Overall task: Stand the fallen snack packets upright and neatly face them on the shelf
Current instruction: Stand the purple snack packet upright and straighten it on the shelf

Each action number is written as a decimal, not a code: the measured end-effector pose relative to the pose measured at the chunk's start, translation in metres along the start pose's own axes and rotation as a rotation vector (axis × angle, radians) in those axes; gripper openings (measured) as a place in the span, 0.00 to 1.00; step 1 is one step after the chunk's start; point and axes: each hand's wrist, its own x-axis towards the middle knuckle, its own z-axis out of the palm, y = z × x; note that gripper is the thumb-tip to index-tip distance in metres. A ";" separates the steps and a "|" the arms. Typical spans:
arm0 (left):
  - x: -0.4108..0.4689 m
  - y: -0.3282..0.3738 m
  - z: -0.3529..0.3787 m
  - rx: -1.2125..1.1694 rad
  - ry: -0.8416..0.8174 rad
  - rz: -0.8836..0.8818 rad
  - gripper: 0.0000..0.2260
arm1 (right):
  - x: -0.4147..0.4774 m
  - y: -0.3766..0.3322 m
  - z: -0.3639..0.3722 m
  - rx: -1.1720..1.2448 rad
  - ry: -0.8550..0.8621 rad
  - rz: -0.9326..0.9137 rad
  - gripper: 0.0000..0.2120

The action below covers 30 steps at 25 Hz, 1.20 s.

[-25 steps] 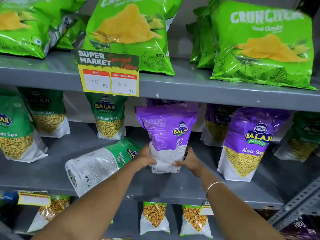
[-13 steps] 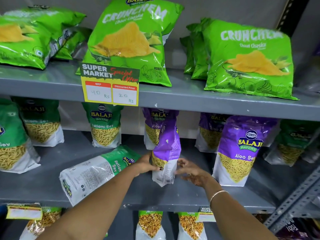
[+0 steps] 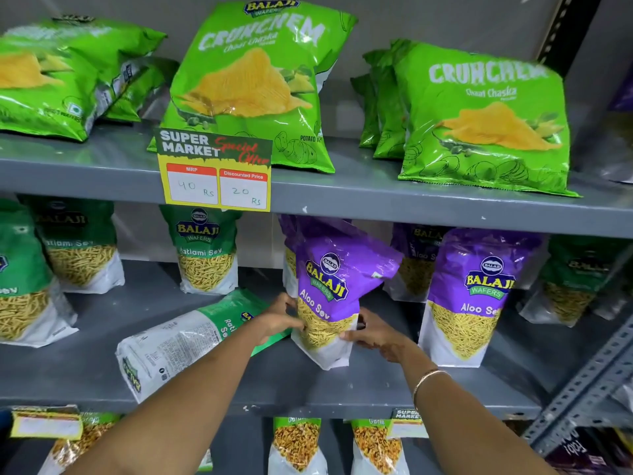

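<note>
A purple Aloo Sev packet (image 3: 329, 289) stands on the middle grey shelf (image 3: 308, 385), front label facing me and leaning a little to the left. My left hand (image 3: 277, 318) grips its lower left side. My right hand (image 3: 373, 334) holds its lower right edge. A green-and-white Ratlami Sev packet (image 3: 181, 341) lies flat on its back on the same shelf, just left of my left wrist, which crosses over its top end. Another purple Aloo Sev packet (image 3: 472, 296) stands upright to the right.
Green Ratlami Sev packets (image 3: 205, 248) stand at the back left of the middle shelf. Green Crunchem chip bags (image 3: 253, 80) fill the top shelf above a yellow price tag (image 3: 215, 173). More packets (image 3: 298, 443) stand on the shelf below. A metal upright (image 3: 582, 382) rises at the right.
The purple packet was turned from its back side, through edge-on, to front label facing me. Both hands stayed on its lower part.
</note>
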 end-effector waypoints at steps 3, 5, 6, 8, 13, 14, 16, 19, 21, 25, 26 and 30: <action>0.001 -0.002 0.002 -0.107 0.005 0.026 0.31 | 0.002 -0.002 -0.006 -0.005 0.070 -0.013 0.20; 0.001 -0.005 0.004 -0.072 0.018 0.045 0.31 | 0.005 0.000 -0.007 0.069 0.140 -0.028 0.21; 0.003 -0.007 0.004 -0.048 0.046 0.043 0.28 | 0.006 0.001 -0.007 0.095 0.167 -0.043 0.20; 0.004 -0.008 0.006 -0.038 0.079 0.045 0.24 | 0.006 0.002 -0.008 0.086 0.196 -0.065 0.19; 0.004 -0.010 0.014 -0.162 0.069 0.117 0.31 | 0.008 -0.002 -0.009 0.059 0.225 -0.048 0.18; 0.002 -0.011 0.014 -0.173 0.063 0.119 0.30 | 0.006 -0.004 -0.009 0.076 0.243 -0.027 0.14; 0.002 -0.013 0.011 -0.179 0.078 0.131 0.27 | 0.005 -0.007 -0.010 0.088 0.294 0.003 0.06; -0.001 -0.013 0.009 -0.132 0.106 0.135 0.28 | 0.012 -0.009 -0.012 0.091 0.374 -0.038 0.14; -0.003 -0.012 0.008 -0.115 0.115 0.131 0.29 | 0.015 -0.012 -0.010 0.134 0.396 -0.029 0.15; -0.004 -0.015 0.006 -0.124 0.176 0.116 0.25 | 0.012 -0.012 -0.011 0.170 0.375 -0.014 0.15; -0.004 -0.016 0.006 -0.111 0.194 0.112 0.24 | 0.009 -0.010 -0.011 0.196 0.385 -0.011 0.15; -0.004 -0.016 0.005 -0.130 0.171 0.110 0.25 | 0.004 -0.010 -0.015 0.257 0.364 0.011 0.13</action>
